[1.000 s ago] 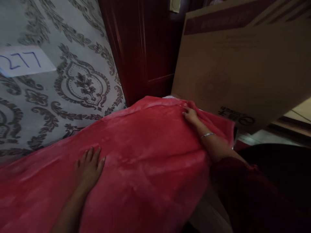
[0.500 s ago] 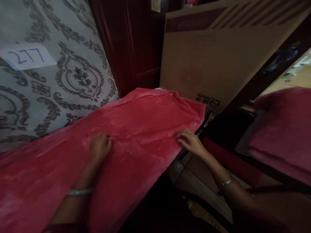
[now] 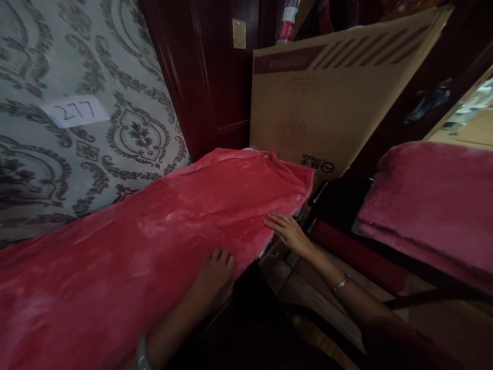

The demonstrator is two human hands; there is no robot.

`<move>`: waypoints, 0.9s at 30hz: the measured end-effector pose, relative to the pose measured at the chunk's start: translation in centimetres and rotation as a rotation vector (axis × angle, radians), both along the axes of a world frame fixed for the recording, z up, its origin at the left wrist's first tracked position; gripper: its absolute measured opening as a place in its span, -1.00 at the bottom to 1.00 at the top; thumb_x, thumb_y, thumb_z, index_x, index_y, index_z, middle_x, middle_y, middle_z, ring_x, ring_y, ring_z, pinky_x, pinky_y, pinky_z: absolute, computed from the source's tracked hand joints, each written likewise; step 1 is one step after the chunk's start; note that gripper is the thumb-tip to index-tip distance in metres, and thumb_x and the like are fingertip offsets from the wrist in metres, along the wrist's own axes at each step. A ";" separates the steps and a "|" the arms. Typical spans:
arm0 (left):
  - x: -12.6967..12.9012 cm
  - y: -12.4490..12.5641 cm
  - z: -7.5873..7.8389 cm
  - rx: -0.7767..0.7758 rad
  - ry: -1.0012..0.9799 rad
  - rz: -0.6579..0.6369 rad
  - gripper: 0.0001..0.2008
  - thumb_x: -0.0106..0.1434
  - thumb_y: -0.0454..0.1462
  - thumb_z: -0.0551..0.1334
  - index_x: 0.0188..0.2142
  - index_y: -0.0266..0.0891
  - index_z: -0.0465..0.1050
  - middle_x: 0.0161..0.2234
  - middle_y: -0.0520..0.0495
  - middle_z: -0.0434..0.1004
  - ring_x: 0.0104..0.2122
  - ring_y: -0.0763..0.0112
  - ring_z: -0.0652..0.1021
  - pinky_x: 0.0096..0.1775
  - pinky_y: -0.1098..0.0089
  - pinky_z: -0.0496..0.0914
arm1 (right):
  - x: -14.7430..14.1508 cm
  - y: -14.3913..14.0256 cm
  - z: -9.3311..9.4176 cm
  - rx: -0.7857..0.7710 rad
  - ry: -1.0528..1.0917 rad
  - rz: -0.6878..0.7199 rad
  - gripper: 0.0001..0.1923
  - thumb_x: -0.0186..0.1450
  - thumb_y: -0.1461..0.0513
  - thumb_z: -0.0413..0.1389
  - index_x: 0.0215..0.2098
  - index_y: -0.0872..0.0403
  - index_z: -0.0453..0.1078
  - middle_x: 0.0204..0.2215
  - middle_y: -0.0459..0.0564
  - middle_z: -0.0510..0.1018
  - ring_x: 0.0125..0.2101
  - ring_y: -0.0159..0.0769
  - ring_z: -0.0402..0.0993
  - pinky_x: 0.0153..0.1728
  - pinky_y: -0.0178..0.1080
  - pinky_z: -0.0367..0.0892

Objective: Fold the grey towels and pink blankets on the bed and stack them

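Note:
A red plush blanket (image 3: 154, 236) lies spread over a long surface along the wall, with shallow wrinkles and a pointed corner at its far end. My left hand (image 3: 217, 272) rests on top near the blanket's front edge, fingers lying on the pile and pointing away from me; its thumb side is hard to see. Farther along, my right hand (image 3: 288, 234) touches the same edge close to the far corner, its fingers stretched out flat over the cloth. Each wrist wears a silver-coloured bangle.
A folded pink plush blanket (image 3: 427, 205) lies on a dark support at right. Behind the far end leans a large cardboard box (image 3: 308, 103), with a bottle (image 3: 288, 23) above it. Patterned wallpaper (image 3: 142, 128) bears a paper marked 277 (image 3: 75, 111).
My left hand has moved right and nearer to me, from the blanket's middle to its front edge. My right hand's fingers have straightened onto the cloth. The camera view has shifted slightly.

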State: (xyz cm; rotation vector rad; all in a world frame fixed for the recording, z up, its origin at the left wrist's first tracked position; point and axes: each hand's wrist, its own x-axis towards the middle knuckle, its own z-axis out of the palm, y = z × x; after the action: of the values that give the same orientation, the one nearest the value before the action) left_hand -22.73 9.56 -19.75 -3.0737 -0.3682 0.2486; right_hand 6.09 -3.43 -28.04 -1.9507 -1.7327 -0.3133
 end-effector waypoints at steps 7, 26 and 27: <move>0.7 -1.0 1.2 -0.020 0.043 0.136 -0.58 0.26 -0.45 0.07 0.09 -0.28 0.41 0.00 -0.29 0.46 -0.03 0.05 0.48 -0.05 0.10 0.38 | -0.3 0.6 0.8 0.188 -0.027 0.020 -0.51 0.37 0.42 -0.07 0.14 -0.01 0.47 -0.06 0.12 0.59 -0.05 -0.14 0.47 0.07 0.03 0.33; 5.6 10.2 1.2 -0.279 -0.531 0.178 -0.62 0.31 -0.16 0.05 -0.01 -0.26 0.48 -0.01 -0.25 0.58 -0.04 0.14 0.56 0.04 0.12 0.45 | 8.9 3.7 3.5 0.437 0.509 -0.527 -0.45 0.26 0.28 0.01 0.22 0.13 0.33 0.17 0.19 0.43 0.15 -0.14 0.38 0.08 -0.10 0.39; 6.3 11.8 0.6 -0.201 -0.544 0.214 -0.57 0.30 -0.17 0.06 0.07 -0.30 0.45 0.08 -0.30 0.53 0.05 0.08 0.53 0.11 0.05 0.41 | 10.5 4.8 4.3 0.441 0.538 -0.660 -0.38 0.24 0.29 0.01 0.28 0.18 0.27 0.23 0.22 0.37 0.22 -0.14 0.30 0.15 -0.10 0.33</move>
State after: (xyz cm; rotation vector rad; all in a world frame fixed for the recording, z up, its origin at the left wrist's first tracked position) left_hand -16.38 21.34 -19.17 -3.2497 -0.7294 -0.5963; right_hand 16.55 1.38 -23.73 -1.9672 -0.5972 -0.3196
